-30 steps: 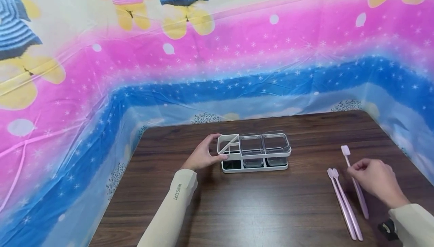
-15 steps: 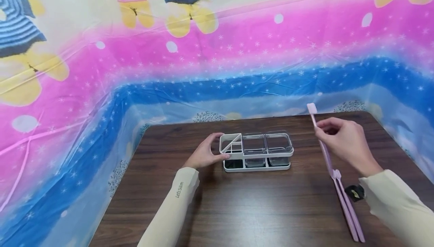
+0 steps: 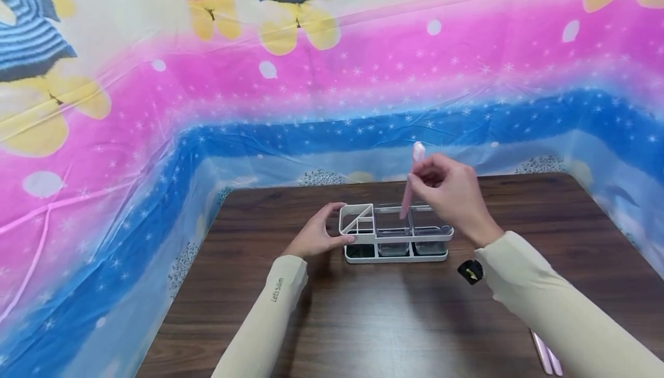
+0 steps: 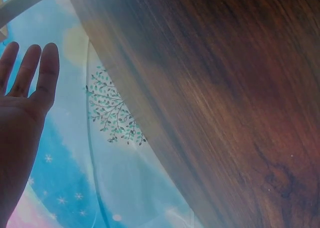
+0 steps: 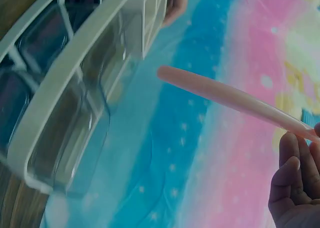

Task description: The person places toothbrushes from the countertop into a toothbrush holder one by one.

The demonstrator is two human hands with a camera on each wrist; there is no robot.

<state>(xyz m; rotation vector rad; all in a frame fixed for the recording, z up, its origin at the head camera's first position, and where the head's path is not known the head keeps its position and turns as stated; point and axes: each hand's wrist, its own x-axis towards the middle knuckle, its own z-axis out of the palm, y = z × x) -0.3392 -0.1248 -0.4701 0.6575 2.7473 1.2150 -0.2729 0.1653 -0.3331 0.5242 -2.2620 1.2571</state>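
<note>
A white toothbrush holder stands on the table, with a divided section at its left and two clear cups beside it. My left hand holds the holder's left end, thumb at the front and fingers at the back. Above the cups, my right hand pinches a pink toothbrush near its head. The brush is nearly upright, head up, its handle end overlapping the cups in the head view. In the right wrist view the toothbrush handle points toward the holder, apart from it.
Two more pink toothbrushes lie at the table's front right, mostly hidden under the right sleeve. The brown wooden table ends against a patterned cloth at the back and sides.
My right hand has lifted the pink toothbrush from the right of the table, carried it left over the holder, and turned it more upright. My left hand has stayed on the holder.
</note>
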